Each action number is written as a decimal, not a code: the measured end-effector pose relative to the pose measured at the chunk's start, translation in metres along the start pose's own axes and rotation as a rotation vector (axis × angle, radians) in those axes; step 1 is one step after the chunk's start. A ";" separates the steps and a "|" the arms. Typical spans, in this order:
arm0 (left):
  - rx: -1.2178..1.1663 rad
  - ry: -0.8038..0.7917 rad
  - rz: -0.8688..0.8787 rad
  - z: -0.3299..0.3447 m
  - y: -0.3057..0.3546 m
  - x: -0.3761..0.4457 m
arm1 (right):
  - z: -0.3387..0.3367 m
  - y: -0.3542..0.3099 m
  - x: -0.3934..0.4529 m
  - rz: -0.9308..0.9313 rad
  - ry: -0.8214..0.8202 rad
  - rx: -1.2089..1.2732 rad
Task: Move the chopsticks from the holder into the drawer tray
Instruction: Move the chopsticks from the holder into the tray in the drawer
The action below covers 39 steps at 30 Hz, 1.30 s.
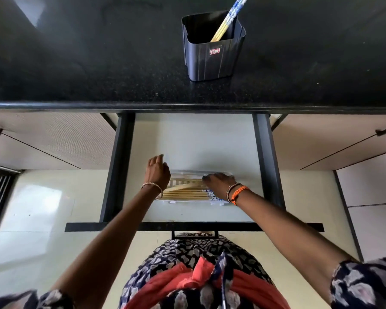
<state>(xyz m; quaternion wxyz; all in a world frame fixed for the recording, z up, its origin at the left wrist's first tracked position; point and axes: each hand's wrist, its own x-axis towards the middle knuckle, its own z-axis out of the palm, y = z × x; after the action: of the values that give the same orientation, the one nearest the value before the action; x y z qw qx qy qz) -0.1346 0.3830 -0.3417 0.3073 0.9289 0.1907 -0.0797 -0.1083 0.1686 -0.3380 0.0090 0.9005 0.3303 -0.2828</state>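
A dark holder (212, 54) stands on the black counter (98, 63) with a few blue-and-yellow chopsticks (226, 21) leaning in it. Below, the open drawer (196, 139) holds a clear tray (194, 202) with several chopsticks (185, 192) lying lengthwise. My left hand (157, 172) rests on the tray's left end, fingers bent over its edge. My right hand (218, 182) lies on the tray's right part, fingertips down on the chopsticks there. Whether either hand grips anything is hidden.
The drawer has dark side rails (118, 166) and a dark front bar (194, 226) with a handle near my body. Closed pale cabinet fronts (54, 139) flank it on both sides. Light floor tiles (31, 208) lie below.
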 end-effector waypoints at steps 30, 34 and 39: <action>0.021 0.015 0.036 -0.020 0.021 0.006 | -0.062 -0.006 0.005 -0.024 0.256 0.347; -0.161 0.058 0.086 -0.053 0.055 0.030 | -0.126 0.013 -0.008 0.005 0.467 0.457; -0.348 0.116 0.260 -0.102 0.134 0.073 | -0.216 0.047 -0.011 -0.015 0.776 0.473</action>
<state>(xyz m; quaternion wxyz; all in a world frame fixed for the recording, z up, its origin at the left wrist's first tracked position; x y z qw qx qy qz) -0.0108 0.3678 -0.2076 0.4590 0.8818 0.0975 0.0484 0.0216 0.1695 -0.1592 -0.3238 0.9146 0.2421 0.0081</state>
